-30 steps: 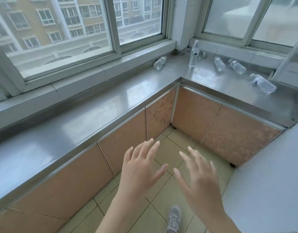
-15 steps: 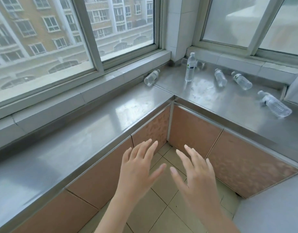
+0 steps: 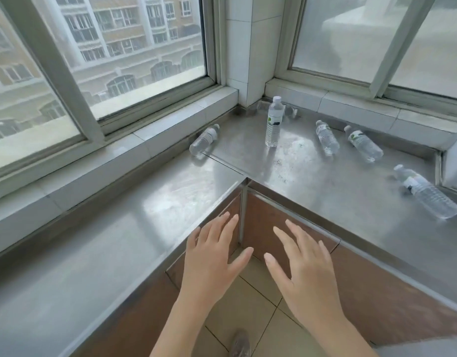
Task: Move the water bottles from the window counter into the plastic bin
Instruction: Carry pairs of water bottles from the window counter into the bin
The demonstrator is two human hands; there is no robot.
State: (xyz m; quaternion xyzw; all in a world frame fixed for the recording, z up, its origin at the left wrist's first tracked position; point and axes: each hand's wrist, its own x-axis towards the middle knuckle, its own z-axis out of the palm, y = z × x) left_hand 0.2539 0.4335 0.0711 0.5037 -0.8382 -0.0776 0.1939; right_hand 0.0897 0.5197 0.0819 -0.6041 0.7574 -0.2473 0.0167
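Several clear water bottles are spread over the steel window counter (image 3: 294,173) in its corner. One bottle stands upright (image 3: 273,122) near the corner pillar. One lies on its side at the left by the sill (image 3: 204,140). Two more lie side by side to the right (image 3: 326,137) (image 3: 364,144), and another lies at the far right (image 3: 428,193). My left hand (image 3: 212,258) and my right hand (image 3: 304,269) hover in front of the counter's inner corner, fingers spread, holding nothing, well short of the bottles. No plastic bin is in view.
Large windows (image 3: 119,55) run behind both counter wings, with a tiled pillar (image 3: 248,47) in the corner. Brown cabinet doors (image 3: 268,228) sit under the counter. A white wall edge (image 3: 454,166) closes off the counter at far right. Tiled floor and my shoe (image 3: 239,343) lie below.
I have come closer to the counter corner, so the bottles look larger and nearer. Both hands stay open and have moved forward toward the counter edge.
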